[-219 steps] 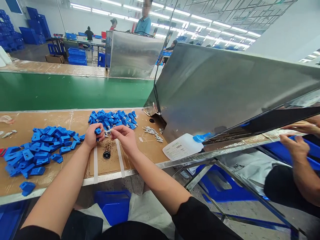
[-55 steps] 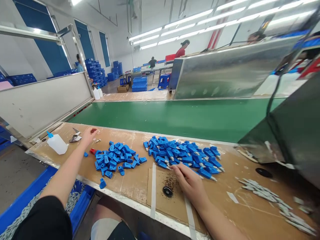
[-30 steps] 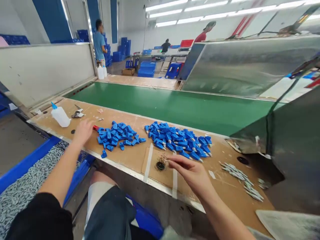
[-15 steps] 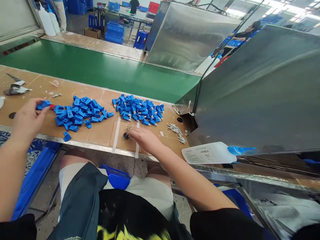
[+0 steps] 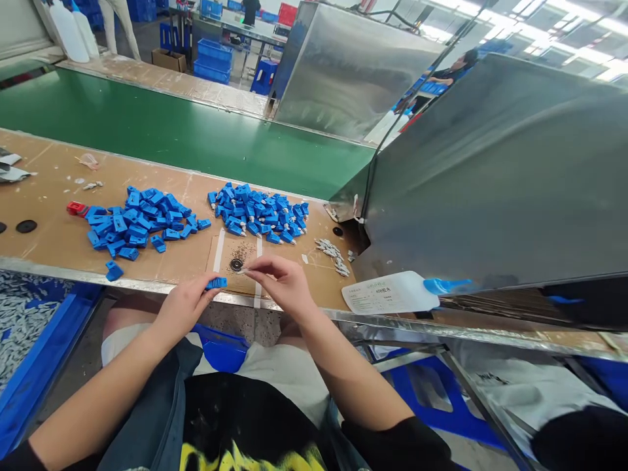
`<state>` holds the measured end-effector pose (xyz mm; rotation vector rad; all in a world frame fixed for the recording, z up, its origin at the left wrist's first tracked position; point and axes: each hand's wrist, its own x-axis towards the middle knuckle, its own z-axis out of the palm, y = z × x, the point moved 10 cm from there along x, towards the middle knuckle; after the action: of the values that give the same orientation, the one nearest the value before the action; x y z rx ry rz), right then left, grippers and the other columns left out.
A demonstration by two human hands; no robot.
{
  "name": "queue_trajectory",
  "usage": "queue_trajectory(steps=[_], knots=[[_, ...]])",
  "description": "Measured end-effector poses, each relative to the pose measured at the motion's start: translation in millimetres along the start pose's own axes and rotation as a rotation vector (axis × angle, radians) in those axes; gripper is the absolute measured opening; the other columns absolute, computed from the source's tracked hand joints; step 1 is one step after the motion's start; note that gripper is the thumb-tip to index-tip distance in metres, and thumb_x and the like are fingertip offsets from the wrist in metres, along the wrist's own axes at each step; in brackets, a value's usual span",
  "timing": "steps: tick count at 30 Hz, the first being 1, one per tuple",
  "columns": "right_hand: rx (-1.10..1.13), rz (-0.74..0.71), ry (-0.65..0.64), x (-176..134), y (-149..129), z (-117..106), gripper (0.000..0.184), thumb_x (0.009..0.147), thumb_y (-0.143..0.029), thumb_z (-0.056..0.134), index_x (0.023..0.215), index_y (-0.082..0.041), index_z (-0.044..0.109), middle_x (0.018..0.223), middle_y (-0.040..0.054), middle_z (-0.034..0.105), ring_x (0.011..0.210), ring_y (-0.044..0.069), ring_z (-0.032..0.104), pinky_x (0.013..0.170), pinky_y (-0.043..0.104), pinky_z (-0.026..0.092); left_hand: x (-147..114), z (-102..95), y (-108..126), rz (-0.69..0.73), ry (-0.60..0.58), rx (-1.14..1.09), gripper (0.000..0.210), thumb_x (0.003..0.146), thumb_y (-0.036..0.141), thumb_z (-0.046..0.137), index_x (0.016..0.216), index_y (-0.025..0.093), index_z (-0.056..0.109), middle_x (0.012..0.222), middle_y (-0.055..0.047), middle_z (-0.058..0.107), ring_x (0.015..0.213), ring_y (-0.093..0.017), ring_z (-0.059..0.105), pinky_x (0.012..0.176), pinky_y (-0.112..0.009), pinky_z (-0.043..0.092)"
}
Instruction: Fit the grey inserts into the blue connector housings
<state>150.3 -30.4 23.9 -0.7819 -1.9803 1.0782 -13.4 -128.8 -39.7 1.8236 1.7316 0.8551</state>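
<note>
My left hand point(image 5: 185, 306) is closed on a small blue plastic piece point(image 5: 216, 282), held at the bench's front edge. My right hand point(image 5: 283, 282) pinches a small pale grey piece point(image 5: 242, 271), mostly hidden by the fingertips. Just beyond those fingertips sits a round black disc point(image 5: 236, 264) on a cardboard patch point(image 5: 223, 265), with dark specks scattered about it. Left of it is a heap of blue pieces point(image 5: 142, 219). Behind the disc lies a second heap of blue pieces point(image 5: 260, 212), many with pale tips. Loose grey pieces point(image 5: 333, 254) lie to the right.
A white glue bottle point(image 5: 387, 292) with a blue nozzle lies at the right. A green conveyor belt point(image 5: 176, 137) runs behind the bench, and metal panels point(image 5: 481, 183) rise on the right. A red piece point(image 5: 77, 208) lies left. A blue bin point(image 5: 53, 373) of grey parts stands below.
My left hand has moved from the left heap to the front middle, carrying a blue piece. My right fingertips have drawn back slightly from the black disc and now pinch a pale piece.
</note>
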Motion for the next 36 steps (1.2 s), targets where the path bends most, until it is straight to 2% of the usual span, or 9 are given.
queue_trajectory(steps=[4,13,20,24,29,32,36], knots=[[-0.057,-0.077,-0.044,-9.7,-15.8,8.6,0.006,0.092,-0.026,0.072,0.094,-0.021,0.075,0.092,0.0046,0.077,0.084,0.018,0.072,0.078,0.030,0.057,5.1,3.9,5.0,0.032,-0.035,0.037,0.040,0.104,0.050,0.043,0.133,0.027,0.058,0.127,-0.006,0.071,0.113,-0.025,0.069,0.091,-0.036,0.053],[-0.129,-0.167,-0.126,-18.0,-12.2,22.3,0.008,0.096,-0.017,0.064,0.097,-0.020,0.072,0.094,0.0055,0.076,0.088,0.018,0.071,0.082,0.030,0.056,4.6,6.3,13.4,0.059,-0.038,0.052,0.039,0.104,0.047,0.044,0.133,0.027,0.059,0.123,-0.006,0.073,0.109,-0.025,0.071,0.089,-0.035,0.055],[-0.292,-0.317,-0.170,-21.1,-13.3,36.9,0.017,0.102,-0.020,0.055,0.105,-0.019,0.072,0.101,0.0098,0.075,0.095,0.019,0.070,0.085,0.032,0.056,9.6,7.1,6.2,0.052,-0.036,0.090,0.040,0.105,0.048,0.041,0.133,0.025,0.058,0.127,-0.007,0.070,0.114,-0.025,0.068,0.093,-0.036,0.052],[-0.199,-0.242,-0.134,-2.6,1.8,29.9,0.012,0.099,-0.022,0.062,0.100,-0.020,0.074,0.095,0.0064,0.076,0.089,0.017,0.071,0.083,0.030,0.056,21.9,4.9,6.3,0.060,-0.039,0.192,0.041,0.106,0.048,0.037,0.133,0.025,0.056,0.128,-0.008,0.068,0.113,-0.026,0.067,0.089,-0.035,0.052],[-0.064,-0.114,-0.100,14.9,16.5,15.0,0.009,0.093,-0.027,0.071,0.095,-0.019,0.076,0.091,0.0053,0.076,0.083,0.017,0.071,0.076,0.028,0.056,39.0,2.0,16.9,0.121,-0.056,0.270,0.039,0.105,0.050,0.036,0.126,0.023,0.057,0.118,-0.009,0.069,0.105,-0.026,0.069,0.079,-0.033,0.051],[-0.105,-0.170,-0.102,10.3,9.1,7.9,0.012,0.096,-0.027,0.067,0.095,-0.019,0.075,0.093,0.0066,0.076,0.086,0.018,0.071,0.079,0.030,0.057,45.1,4.1,23.2,0.169,-0.070,0.271,0.038,0.105,0.051,0.039,0.123,0.023,0.058,0.113,-0.008,0.071,0.101,-0.026,0.070,0.077,-0.033,0.050],[-0.151,-0.259,-0.131,-7.4,2.7,6.0,0.017,0.100,-0.023,0.058,0.096,-0.020,0.075,0.092,0.0071,0.076,0.086,0.018,0.071,0.081,0.031,0.057,45.9,21.1,27.4,0.224,-0.143,0.223,0.038,0.105,0.049,0.039,0.126,0.023,0.057,0.113,-0.007,0.073,0.099,-0.024,0.071,0.078,-0.032,0.050]])
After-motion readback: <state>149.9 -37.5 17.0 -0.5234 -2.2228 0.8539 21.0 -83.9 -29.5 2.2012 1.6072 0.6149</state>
